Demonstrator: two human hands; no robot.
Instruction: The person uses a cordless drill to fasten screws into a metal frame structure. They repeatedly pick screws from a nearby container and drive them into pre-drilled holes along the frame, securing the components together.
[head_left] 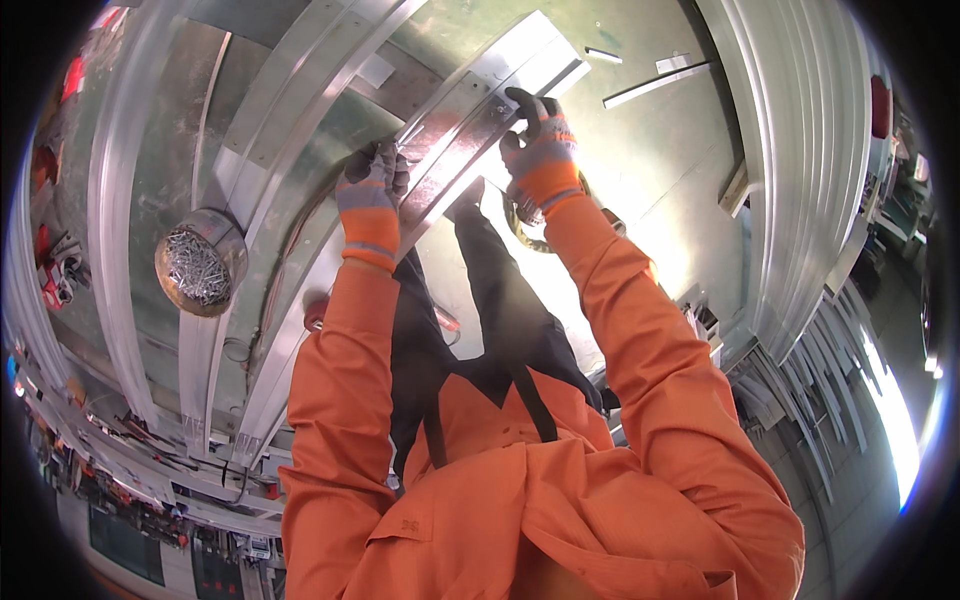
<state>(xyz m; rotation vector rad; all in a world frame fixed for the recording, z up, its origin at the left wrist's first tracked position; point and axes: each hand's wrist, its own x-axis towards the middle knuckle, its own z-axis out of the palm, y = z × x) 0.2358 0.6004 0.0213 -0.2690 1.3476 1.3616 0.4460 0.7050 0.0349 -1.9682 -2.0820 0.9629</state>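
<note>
Pale green surface crossed by metal rails, with a shiny channel worked between two gloved hands

Pale green surface [665,140] is seen under long metal rails [125,200], which are bent by the lens at the left. At the right, a row of long pale profiles [810,150] is stacked side by side. On the surface at the upper right, a bright strip [655,86] and a shorter piece [603,56] are left lying.

The shiny metal channel [462,128] is set aslant at the upper middle, between the hands. Its left edge is met by the left hand [372,180], whose gloved fingers are curled; whether anything is pinched there cannot be told. Above its right side the right hand [540,150] is held, thumb and forefinger parted and bent; contact with the metal cannot be made out.

A round tin [212,222], filled with screws [197,270], is placed at the left on a rail. Orange sleeves [655,320] are worn, with dark trousers [510,310] below.
</note>
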